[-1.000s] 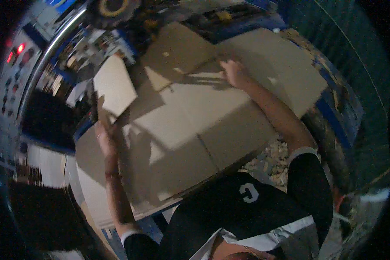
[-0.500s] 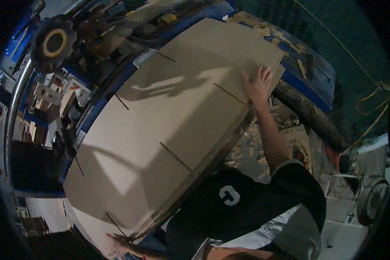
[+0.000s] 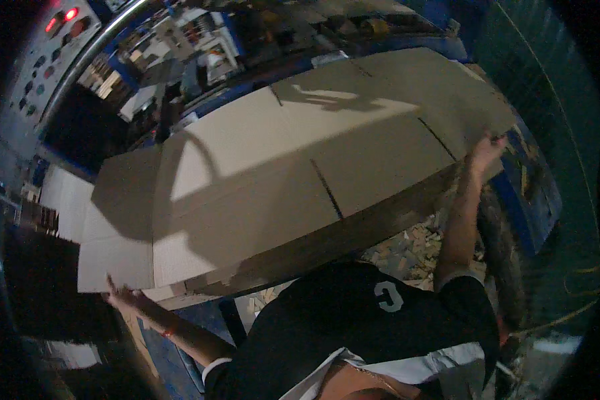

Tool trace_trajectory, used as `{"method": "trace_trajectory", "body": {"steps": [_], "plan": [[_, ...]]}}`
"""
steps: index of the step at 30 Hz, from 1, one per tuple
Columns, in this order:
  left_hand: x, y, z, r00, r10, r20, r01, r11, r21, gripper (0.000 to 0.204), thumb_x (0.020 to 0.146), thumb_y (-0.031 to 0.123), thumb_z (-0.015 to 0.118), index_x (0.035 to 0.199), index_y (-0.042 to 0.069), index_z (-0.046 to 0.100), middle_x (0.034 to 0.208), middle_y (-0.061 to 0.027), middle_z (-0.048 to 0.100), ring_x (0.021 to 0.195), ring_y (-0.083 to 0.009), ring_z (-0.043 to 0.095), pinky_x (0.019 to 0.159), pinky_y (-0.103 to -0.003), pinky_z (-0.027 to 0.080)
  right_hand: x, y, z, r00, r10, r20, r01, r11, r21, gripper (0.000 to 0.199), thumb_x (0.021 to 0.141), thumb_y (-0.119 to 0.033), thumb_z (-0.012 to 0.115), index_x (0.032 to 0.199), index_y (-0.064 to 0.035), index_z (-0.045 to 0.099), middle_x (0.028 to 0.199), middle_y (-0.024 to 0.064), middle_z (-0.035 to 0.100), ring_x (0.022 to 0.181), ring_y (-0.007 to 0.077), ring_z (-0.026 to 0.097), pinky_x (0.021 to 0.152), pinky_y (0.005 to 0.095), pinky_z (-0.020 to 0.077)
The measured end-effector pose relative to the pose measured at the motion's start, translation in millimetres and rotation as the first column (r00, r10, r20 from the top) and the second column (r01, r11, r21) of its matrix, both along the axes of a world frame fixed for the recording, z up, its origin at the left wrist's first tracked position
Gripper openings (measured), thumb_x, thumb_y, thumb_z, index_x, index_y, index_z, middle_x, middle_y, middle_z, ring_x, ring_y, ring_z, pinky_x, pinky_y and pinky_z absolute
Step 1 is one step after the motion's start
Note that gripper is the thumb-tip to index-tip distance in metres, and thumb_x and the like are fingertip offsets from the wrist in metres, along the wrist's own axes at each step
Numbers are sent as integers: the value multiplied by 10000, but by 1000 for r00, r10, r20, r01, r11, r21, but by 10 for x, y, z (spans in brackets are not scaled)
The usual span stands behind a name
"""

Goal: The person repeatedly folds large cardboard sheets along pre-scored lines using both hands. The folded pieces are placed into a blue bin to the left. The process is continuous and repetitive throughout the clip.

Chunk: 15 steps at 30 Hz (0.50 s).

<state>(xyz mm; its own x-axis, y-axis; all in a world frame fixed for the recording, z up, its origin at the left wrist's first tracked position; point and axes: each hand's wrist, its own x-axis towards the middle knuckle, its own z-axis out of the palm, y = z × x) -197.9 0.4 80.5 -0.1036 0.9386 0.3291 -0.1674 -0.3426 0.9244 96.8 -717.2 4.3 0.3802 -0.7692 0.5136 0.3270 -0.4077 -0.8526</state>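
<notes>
A large brown cardboard sheet (image 3: 240, 213) with dark slots cut into it lies over a stack of similar sheets (image 3: 393, 207). Its left end panel (image 3: 117, 233) is bent at a crease. At that panel's near corner, my left hand (image 3: 125, 295) grips the edge, one digit pointing up; its other fingers are partly hidden. My right hand (image 3: 488, 152) is closed at the sheet's near right corner with its fingers curled. Both arms are spread wide along the near side.
Behind the sheet runs a blue machine frame (image 3: 213, 103) with a metal rail (image 3: 90, 60). A control panel (image 3: 43, 70) with red lights stands far left. Cardboard scraps (image 3: 417, 253) litter the floor below. A dark roller (image 3: 503, 240) and green curtain (image 3: 547, 87) are at right.
The view has turned, and the sheet now lies more crosswise. My right hand went from flat and spread on top to curled at the corner. The left end panel has become bent.
</notes>
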Motion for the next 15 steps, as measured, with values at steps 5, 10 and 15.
{"method": "trace_trajectory", "body": {"steps": [5, 10, 15], "plan": [[-37, 394, -28, 914, -391, 112, 403, 907, -124, 441, 845, 163, 494, 1243, -16, 424, 1160, -167, 487, 1024, -263, 517, 842, -388, 453, 83, -325, 292, 955, -4, -296, -61, 976, -210, 515, 803, -170, 602, 1260, 7, 442, 1162, 122, 542, 1013, 238, 530, 871, 332, 411], [106, 1030, 174, 676, -736, 28, 736, 677, 2, 380, 800, 71, 494, 1159, -54, 484, 920, -127, 553, 838, -235, 557, 740, -335, 471, 224, -389, 575, 925, 357, 127, -365, 930, 40, 498, 783, -127, 600, 1243, -16, 448, 1180, 119, 523, 1011, 260, 535, 877, 380, 424], [-12, 333, 91, 825, -565, 2, 565, 825, -7, 314, 828, 184, 556, 1070, -16, 544, 954, -89, 576, 882, -190, 547, 808, -316, 436, -264, 26, 868, 767, 592, 249, -638, 745, 194, 447, 792, -36, 562, 1225, -20, 448, 1178, 97, 532, 1038, 220, 525, 884, 356, 422]]}}
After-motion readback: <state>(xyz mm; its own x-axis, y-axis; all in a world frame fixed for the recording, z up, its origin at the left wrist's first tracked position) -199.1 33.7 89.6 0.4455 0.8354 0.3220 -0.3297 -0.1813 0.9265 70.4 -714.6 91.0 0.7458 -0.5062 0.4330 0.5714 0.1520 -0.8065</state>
